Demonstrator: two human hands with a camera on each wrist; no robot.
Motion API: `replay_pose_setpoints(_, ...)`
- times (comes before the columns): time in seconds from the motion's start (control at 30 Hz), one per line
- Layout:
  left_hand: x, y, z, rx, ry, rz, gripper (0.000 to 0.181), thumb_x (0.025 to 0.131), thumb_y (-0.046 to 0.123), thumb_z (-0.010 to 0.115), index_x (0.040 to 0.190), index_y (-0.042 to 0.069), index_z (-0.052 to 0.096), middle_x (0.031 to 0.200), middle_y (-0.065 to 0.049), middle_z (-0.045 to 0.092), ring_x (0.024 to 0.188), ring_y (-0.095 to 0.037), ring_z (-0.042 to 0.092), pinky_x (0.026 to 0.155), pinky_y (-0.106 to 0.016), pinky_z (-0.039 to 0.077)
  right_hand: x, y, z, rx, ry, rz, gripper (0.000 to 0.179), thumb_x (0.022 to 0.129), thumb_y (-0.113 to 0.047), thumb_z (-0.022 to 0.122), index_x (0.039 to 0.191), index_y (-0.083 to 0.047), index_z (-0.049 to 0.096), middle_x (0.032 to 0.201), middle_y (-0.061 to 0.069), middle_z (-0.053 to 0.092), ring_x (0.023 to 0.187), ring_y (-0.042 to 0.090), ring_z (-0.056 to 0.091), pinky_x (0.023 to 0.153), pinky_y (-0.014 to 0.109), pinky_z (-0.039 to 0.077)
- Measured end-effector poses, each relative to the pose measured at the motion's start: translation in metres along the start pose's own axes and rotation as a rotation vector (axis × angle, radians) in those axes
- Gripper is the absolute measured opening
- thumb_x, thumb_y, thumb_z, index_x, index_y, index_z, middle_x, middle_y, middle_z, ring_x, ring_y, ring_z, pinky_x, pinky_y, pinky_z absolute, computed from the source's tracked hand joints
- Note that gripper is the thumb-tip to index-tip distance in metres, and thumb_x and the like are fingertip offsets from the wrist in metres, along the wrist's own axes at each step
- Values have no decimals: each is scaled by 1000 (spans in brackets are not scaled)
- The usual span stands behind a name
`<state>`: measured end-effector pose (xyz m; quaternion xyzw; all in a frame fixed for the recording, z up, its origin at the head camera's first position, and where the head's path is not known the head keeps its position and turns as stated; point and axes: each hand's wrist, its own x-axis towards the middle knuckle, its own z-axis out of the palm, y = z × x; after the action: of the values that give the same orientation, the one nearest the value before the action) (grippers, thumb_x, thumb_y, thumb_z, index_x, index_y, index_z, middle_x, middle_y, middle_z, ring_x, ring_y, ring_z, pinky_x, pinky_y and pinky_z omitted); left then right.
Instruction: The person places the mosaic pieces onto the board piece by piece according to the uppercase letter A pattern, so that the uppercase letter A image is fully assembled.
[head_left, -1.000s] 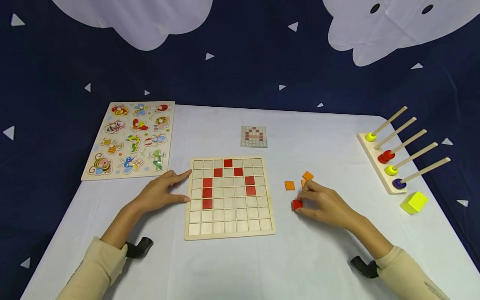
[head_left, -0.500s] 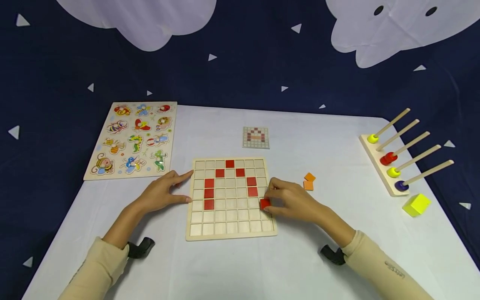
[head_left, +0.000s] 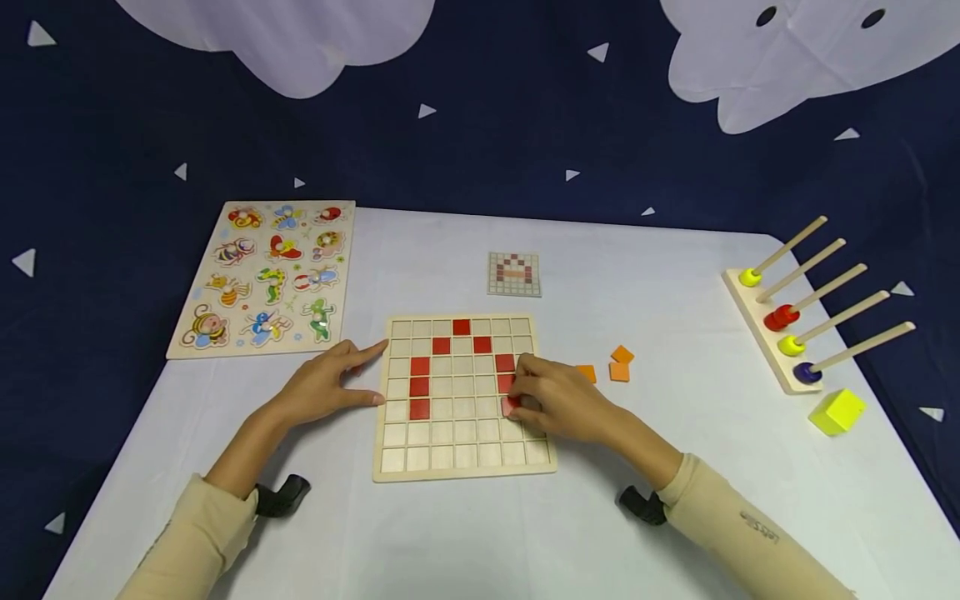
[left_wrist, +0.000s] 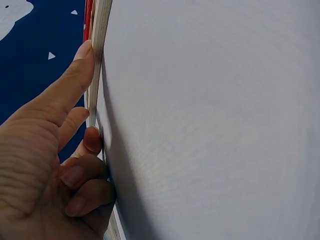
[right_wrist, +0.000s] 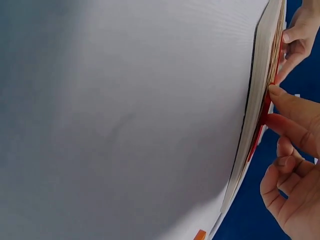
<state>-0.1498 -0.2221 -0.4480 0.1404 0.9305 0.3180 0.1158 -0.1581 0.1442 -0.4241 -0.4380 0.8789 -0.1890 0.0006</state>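
Observation:
A wooden grid board (head_left: 465,476) lies flat on the table in the head view, with several red square tiles (head_left: 419,387) set in its cells. My left hand (head_left: 330,382) is at the board's left edge, its thumb and forefinger extended against the frame. In the left wrist view, the left hand's other fingers (left_wrist: 82,200) are bent, holding nothing. My right hand (head_left: 562,400) pinches a red tile (head_left: 510,407) over a cell on the right side, below two red tiles in that column. The right wrist view has the right thumb and forefinger (right_wrist: 295,132) at the board's surface; the tile's underside is hidden.
Loose orange tiles (head_left: 619,372) lie right of the board. Behind it is a small pattern card (head_left: 513,274). An insect puzzle board (head_left: 262,279) stands at back left. A peg stand (head_left: 772,333) with coloured beads and a yellow block (head_left: 837,412) are on the right.
My right hand has carried the red tile left from beside the orange tiles to a cell on the board's right side. The left hand has stayed at the board's edge.

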Motion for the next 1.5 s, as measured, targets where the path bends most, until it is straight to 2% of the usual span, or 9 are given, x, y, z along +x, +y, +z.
replay_pose_setpoints(0.33, 0, 0, 0, -2, 4, 3, 86, 76, 40, 84, 149, 14, 46, 86, -3, 42, 70, -15, 30, 62, -28, 27, 2, -4, 1, 44, -3, 71, 18, 81, -26, 83, 86, -13, 73, 90, -6, 54, 75, 7, 57, 64, 20, 47)
replay_pose_setpoints(0.6, 0, -2, 2, -4, 6, 6, 86, 76, 39, 84, 149, 13, 46, 86, -2, 42, 71, -15, 30, 62, -28, 27, -3, -1, -7, 45, 7, 121, 21, 82, -30, 82, 94, -13, 77, 92, -3, 55, 72, 6, 50, 62, 21, 42)
replay_pose_setpoints(0.87, -1, -3, 1, -8, 9, 17, 86, 77, 42, 83, 149, 13, 46, 87, -2, 42, 70, -15, 30, 61, -28, 26, -28, 29, -33, 5, 42, 235, 29, 78, -22, 86, 101, -7, 78, 92, 3, 55, 71, 11, 48, 60, 25, 40)
replay_pose_setpoints(1.1, 0, -4, 1, -6, 9, 14, 86, 76, 42, 84, 149, 14, 46, 86, -2, 42, 70, -15, 30, 61, -28, 27, -56, 57, -38, -38, 11, 335, 32, 78, -20, 86, 104, -5, 77, 94, 1, 54, 75, 14, 49, 65, 29, 43)
replay_pose_setpoints(1.23, -1, -4, 0, -6, 8, 14, 86, 76, 42, 84, 149, 14, 46, 85, -2, 42, 70, -15, 31, 61, -28, 27, -61, 62, -37, -42, 6, 352, 33, 79, -20, 85, 107, -3, 76, 96, 2, 54, 77, 14, 48, 66, 30, 42)
replay_pose_setpoints(1.5, 0, -3, 1, -9, 2, 14, 86, 77, 42, 83, 149, 14, 46, 86, -2, 42, 71, -15, 31, 62, -28, 27, -59, 66, -35, -42, 10, 339, 31, 81, -18, 83, 107, -4, 76, 96, 3, 54, 77, 15, 48, 66, 29, 43)
